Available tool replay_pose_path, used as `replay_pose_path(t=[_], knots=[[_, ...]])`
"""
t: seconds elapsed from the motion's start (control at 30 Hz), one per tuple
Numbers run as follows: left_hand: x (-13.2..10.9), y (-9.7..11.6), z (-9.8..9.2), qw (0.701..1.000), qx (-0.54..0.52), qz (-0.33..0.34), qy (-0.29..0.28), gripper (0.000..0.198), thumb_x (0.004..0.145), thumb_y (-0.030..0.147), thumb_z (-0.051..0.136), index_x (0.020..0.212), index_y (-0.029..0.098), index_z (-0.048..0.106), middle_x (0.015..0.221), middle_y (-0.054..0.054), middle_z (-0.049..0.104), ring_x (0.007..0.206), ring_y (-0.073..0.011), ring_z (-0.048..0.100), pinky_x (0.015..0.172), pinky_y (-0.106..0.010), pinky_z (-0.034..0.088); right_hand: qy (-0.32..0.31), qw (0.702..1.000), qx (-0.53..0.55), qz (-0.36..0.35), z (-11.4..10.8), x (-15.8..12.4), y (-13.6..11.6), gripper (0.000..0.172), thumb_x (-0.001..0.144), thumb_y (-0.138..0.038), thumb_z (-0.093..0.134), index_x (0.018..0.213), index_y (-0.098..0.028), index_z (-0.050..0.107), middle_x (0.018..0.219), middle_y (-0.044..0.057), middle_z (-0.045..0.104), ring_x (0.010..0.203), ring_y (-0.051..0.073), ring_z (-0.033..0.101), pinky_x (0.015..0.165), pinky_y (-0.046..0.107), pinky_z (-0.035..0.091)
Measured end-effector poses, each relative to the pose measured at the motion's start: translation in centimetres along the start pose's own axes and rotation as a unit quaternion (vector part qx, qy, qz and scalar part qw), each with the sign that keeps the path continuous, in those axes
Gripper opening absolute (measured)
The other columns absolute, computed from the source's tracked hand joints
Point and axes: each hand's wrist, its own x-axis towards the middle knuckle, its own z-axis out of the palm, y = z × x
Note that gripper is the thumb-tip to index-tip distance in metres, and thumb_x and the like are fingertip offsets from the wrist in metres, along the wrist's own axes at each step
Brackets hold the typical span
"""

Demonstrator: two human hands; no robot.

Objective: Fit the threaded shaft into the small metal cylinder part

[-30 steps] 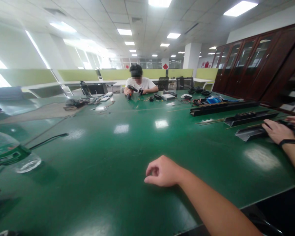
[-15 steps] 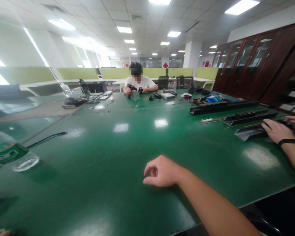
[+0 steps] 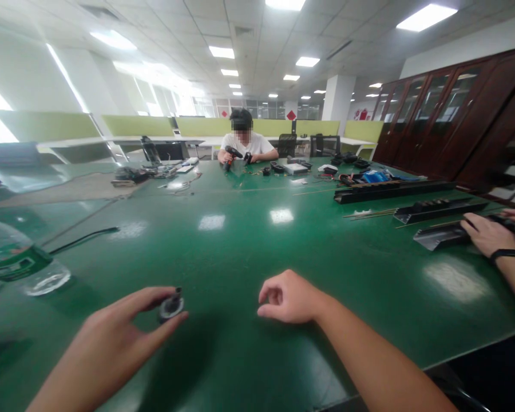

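Observation:
My left hand is closed on a small round dark part with a light ring around its top. Thumb and forefinger pinch it from either side, and a short dark stub sticks up at its edge. The part is held above the green tabletop; its exact kind is too blurred to tell. To its right, my right hand lies on the table, fingers loosely curled and a small gap between thumb and forefinger. Nothing shows inside it.
A large clear plastic bottle with a green label lies at the left, near a black cable. On the right, a co-worker's hand rests on a black metal channel. Across the table, a person holds a power drill.
My left hand has come into view from the lower left with the small round part in its fingers. My right hand stays on the table, still curled.

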Motion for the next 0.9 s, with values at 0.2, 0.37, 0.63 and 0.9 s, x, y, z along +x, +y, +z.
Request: replay_pose_path(t=[0.2,0.37,0.63,0.9], knots=[[5.5,6.0,4.5,0.98,-0.079,0.147,-0.112,0.017,0.085,0.03,0.063,0.1,0.027,0.071,0.099,0.0,0.071,0.088,-0.0186,0.067,0.08,-0.029,0.053,0.043,0.998,0.033,0.023,-0.2,0.3,0.9,0.035,0.077,-0.034,0.076,0.108,-0.019,0.067,0.069,-0.003,0.064,0.057,0.011,0.057,0.055,0.021,0.043],[4.5,5.0,8.6,0.973,-0.147,0.144,-0.105,0.023,0.088,0.03,0.063,0.11,0.027,0.069,0.099,-0.002,0.071,0.09,-0.0183,0.067,0.083,-0.03,0.053,0.062,0.997,0.04,0.031,0.0,0.5,1.1,0.046,0.076,-0.033,0.076,0.119,-0.023,0.061,0.071,-0.004,0.064,0.058,0.012,0.058,0.055,0.022,0.043],[3.3,4.4,9.3,0.97,-0.194,0.117,-0.091,0.022,0.08,0.024,0.07,0.101,0.025,0.066,0.096,-0.001,0.07,0.088,-0.018,0.066,0.078,-0.028,0.053,0.098,0.994,-0.026,-0.029,0.4,0.8,0.5,0.039,0.07,-0.027,0.08,0.106,-0.021,0.067,0.095,0.002,0.067,0.085,0.018,0.062,0.076,0.029,0.048],[3.1,4.8,9.1,0.965,-0.209,0.135,-0.086,0.015,0.083,0.029,0.069,0.097,0.025,0.066,0.092,0.0,0.07,0.085,-0.0182,0.066,0.076,-0.03,0.05,0.081,0.996,-0.02,-0.033,0.5,0.5,0.1,0.031,0.074,-0.027,0.077,0.102,-0.021,0.068,0.091,0.002,0.067,0.079,0.017,0.061,0.071,0.027,0.046]])
